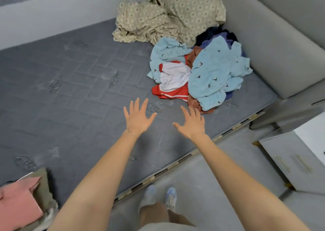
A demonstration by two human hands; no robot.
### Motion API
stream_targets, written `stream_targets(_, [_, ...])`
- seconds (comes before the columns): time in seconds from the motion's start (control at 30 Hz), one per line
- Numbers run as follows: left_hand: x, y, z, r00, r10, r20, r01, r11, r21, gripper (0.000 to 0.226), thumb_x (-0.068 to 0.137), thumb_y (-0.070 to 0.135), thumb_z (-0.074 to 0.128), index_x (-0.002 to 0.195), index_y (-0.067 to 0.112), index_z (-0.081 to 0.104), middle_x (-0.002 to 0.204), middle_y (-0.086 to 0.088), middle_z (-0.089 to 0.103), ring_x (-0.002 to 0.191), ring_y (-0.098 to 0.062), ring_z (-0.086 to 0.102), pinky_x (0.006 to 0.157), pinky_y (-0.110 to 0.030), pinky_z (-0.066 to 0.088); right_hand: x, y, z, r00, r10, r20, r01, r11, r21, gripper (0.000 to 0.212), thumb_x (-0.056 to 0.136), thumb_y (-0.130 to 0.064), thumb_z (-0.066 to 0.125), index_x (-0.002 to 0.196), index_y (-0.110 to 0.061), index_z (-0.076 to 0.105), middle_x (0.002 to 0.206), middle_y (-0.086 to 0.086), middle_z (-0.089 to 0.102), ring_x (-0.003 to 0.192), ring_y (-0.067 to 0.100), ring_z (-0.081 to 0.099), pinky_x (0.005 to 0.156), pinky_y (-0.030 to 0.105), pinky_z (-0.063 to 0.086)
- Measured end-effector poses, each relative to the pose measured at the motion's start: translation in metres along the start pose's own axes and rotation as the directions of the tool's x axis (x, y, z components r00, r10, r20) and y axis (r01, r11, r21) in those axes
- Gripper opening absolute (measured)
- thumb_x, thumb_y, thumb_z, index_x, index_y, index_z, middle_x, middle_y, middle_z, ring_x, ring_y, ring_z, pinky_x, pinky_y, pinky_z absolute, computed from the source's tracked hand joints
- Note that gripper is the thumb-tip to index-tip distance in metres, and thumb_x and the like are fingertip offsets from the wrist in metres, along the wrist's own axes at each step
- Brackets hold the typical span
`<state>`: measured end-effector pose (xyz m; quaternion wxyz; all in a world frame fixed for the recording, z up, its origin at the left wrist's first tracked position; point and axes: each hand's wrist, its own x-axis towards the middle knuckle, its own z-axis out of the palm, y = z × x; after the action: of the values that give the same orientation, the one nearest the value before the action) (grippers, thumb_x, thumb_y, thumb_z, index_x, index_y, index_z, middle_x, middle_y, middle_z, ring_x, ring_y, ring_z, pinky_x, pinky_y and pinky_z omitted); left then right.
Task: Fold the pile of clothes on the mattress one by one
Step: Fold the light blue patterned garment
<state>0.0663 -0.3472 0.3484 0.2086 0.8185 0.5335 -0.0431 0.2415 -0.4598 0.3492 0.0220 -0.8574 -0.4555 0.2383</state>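
Nearest to the camera, two light blue shoes (161, 195) stand on the grey floor beside the bed edge. At the lower left corner a folded pink garment (17, 200) lies on something beige. To the right stands a white cabinet with golden handles (290, 160).

Both bare arms reach forward over the grey quilted mattress (70, 90). The left hand (138, 118) and the right hand (192, 123) are palm down, with all fingers straight and spread wide, and they hold nothing. I cannot tell if the palms touch the mattress.

Just behind the right hand is the pile of clothes (198, 76), on the right part of the mattress, near the grey padded headboard (263, 46). At its near edge a rust-orange cloth (192, 102) is very close to the right fingertips; whether they touch it I cannot tell. On top lies a crumpled light blue garment with small dark marks (214, 72). A red and white garment (173, 83) is on the left side, and a dark blue cloth (211, 35) is at the back.

Farthest, a crumpled beige patterned sheet (149, 23) lies beside a pillow with the same pattern (193, 7).
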Motion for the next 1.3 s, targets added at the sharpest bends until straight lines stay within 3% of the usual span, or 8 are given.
stream_targets(0.5, [0.121,0.107,0.006,0.975,0.192,0.111,-0.198,0.979,0.043,0.071,0.095,0.06,0.039,0.154,0.031,0.013,0.163,-0.003,-0.001,0.149,-0.025,-0.007,0.118,-0.052,-0.008,0.082,0.101,-0.072,0.968,0.218,-0.122,-0.204,0.972,0.119,0.079,0.089,-0.056,0.054,0.153,-0.03,0.015,0.16,0.004,0.014,0.147,0.027,0.008,0.118,0.05,0.015])
stream_targets(0.83, [0.184,0.21,0.028,0.961,0.256,0.107,-0.26,0.965,0.029,0.073,0.094,0.061,0.042,0.154,0.031,0.014,0.163,-0.003,0.002,0.149,-0.025,-0.003,0.119,-0.049,-0.004,0.15,0.182,-0.123,0.962,0.225,-0.155,-0.205,0.969,0.137,0.079,0.09,-0.057,0.052,0.154,-0.028,0.015,0.16,0.006,0.014,0.147,0.029,0.008,0.117,0.05,0.014])
stream_targets(1.1, [0.246,0.312,0.076,0.987,0.119,0.104,-0.12,0.993,0.004,0.073,0.094,0.059,0.044,0.154,0.03,0.014,0.163,-0.005,0.003,0.149,-0.026,-0.002,0.117,-0.052,-0.004,0.24,0.284,-0.167,0.991,0.113,-0.074,-0.103,0.985,0.138,0.083,0.09,-0.059,0.052,0.155,-0.03,0.008,0.162,0.006,0.005,0.148,0.028,0.002,0.119,0.049,0.007])
stream_targets(1.3, [0.281,0.379,0.107,0.997,-0.021,0.069,0.024,0.999,-0.046,0.073,0.093,0.061,0.042,0.154,0.032,0.014,0.162,-0.006,0.006,0.149,-0.027,0.005,0.118,-0.05,0.0,0.311,0.341,-0.197,1.0,-0.021,0.004,0.021,0.999,0.024,0.086,0.088,-0.059,0.054,0.154,-0.03,0.008,0.162,0.006,0.005,0.148,0.029,0.003,0.119,0.05,0.01])
